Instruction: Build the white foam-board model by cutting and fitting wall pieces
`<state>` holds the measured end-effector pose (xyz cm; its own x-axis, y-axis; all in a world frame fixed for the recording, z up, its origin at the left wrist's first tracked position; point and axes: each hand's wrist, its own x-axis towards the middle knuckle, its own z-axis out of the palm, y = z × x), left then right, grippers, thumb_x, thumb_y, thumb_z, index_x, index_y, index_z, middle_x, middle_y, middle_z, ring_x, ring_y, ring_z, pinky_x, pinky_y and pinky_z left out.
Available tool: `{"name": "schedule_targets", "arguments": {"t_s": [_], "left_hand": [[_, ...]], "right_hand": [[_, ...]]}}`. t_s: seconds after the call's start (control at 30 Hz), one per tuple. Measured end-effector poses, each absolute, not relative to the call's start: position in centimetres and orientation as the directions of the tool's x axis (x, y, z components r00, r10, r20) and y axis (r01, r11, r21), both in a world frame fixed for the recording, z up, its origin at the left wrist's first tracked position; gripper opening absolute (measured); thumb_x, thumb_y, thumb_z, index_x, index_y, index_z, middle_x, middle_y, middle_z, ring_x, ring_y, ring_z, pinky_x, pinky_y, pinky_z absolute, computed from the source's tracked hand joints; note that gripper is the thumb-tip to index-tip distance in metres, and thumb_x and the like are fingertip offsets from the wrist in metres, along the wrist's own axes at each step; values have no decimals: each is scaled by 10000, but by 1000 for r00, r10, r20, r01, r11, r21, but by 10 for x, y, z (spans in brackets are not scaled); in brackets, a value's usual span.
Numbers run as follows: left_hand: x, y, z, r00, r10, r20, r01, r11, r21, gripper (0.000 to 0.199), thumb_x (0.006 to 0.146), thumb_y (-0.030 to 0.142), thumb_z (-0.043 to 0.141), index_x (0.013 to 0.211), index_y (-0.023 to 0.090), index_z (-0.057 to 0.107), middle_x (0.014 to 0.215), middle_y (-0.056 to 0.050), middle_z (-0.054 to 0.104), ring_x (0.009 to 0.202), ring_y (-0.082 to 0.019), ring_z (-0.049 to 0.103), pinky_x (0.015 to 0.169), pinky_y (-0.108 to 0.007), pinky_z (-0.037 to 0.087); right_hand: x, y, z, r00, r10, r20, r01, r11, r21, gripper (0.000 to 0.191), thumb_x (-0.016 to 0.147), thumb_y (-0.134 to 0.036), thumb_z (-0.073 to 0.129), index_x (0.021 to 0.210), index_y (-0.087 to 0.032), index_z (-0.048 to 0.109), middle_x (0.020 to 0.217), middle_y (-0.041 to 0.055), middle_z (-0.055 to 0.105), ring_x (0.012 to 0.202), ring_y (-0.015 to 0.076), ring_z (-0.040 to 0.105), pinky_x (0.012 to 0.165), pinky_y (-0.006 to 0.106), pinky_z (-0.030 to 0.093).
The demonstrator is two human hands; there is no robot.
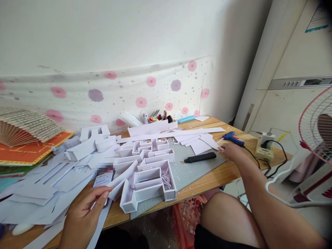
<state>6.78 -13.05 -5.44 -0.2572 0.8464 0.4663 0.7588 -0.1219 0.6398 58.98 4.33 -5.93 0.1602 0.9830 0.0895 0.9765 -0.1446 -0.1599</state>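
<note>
My left hand (83, 212) is at the table's front edge, thumb and index finger pinched at the corner of a white card piece (117, 190). Right beside that piece stands a white card model (149, 193) with walled compartments, resting on a grey cutting mat (190, 176). A phone (103, 178) lies just behind my left fingers, partly covered. Over on the right, my right hand (230, 152) rests low by the mat's edge, fingers curled; what they hold, if anything, is too small to make out. The blue glue gun (234, 139) lies just beyond it.
A black utility knife (201, 157) lies on the mat, near loose white card sheets (201, 145). Card offcuts (49, 186) pile up on the left beside a folding fan (26, 126). A power strip (264, 152) and a fan (317, 126) stand at right.
</note>
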Motion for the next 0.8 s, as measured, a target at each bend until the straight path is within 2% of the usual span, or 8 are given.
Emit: {"name": "schedule_targets", "arguments": {"t_s": [0.13,0.3,0.4,0.5,0.57,0.63,0.73,0.8], "left_hand": [[79,-134,-51,-252,832,494,754,-151,639,269,791,492,581,849,256,697,949,1,705,959,-228,629,863,-306,491],[108,-144,-43,-195,775,602,741,-286,608,210,832,427,562,839,259,689,926,-14,682,939,-212,612,893,-320,470],[110,-149,-46,-193,776,601,729,-297,617,187,832,406,569,836,267,695,919,-18,684,919,-211,617,888,-326,474],[108,-152,-49,-181,787,590,724,-300,622,175,822,389,579,830,267,703,907,-21,691,892,-213,627,853,-316,493],[110,-153,-50,-161,786,597,723,-318,613,160,817,366,586,819,263,708,894,-20,693,875,-207,632,829,-302,498],[115,-153,-50,-148,783,604,713,-339,613,153,821,346,585,809,257,710,887,-22,690,869,-202,632,815,-292,495],[122,-153,-50,-131,777,615,705,-363,609,158,839,319,569,805,250,707,885,-29,686,866,-200,628,786,-287,494],[121,-154,-52,-91,768,635,723,-387,572,148,842,291,567,816,251,707,882,-29,687,857,-196,631,768,-281,498]], "right_hand": [[612,36,-89,202,978,45,972,-195,-130,282,863,-196,466,933,-164,738,990,191,707,882,309,663,727,377,465],[616,42,-92,260,963,74,959,-248,-139,309,839,-203,477,1035,-176,714,1045,200,695,930,344,654,725,403,462],[619,41,-88,307,945,113,944,-287,-163,304,843,-230,469,1001,-168,721,996,202,702,890,340,661,698,398,458],[604,41,-74,315,930,190,935,-270,-229,301,868,-305,466,964,-164,715,926,153,713,831,288,660,665,343,451],[575,43,-58,246,926,285,923,-134,-360,275,859,-345,500,926,-176,705,852,95,712,776,238,645,639,295,441],[531,46,-38,90,914,395,860,128,-493,248,846,-351,523,848,-173,695,798,67,700,742,213,626,640,276,437],[455,51,-14,-256,848,465,700,494,-516,203,839,-301,540,845,-183,705,891,56,705,814,195,619,725,269,448],[410,54,-6,-410,809,422,641,585,-498,164,814,-250,562,837,-173,706,822,44,697,749,172,609,688,257,442]]}}
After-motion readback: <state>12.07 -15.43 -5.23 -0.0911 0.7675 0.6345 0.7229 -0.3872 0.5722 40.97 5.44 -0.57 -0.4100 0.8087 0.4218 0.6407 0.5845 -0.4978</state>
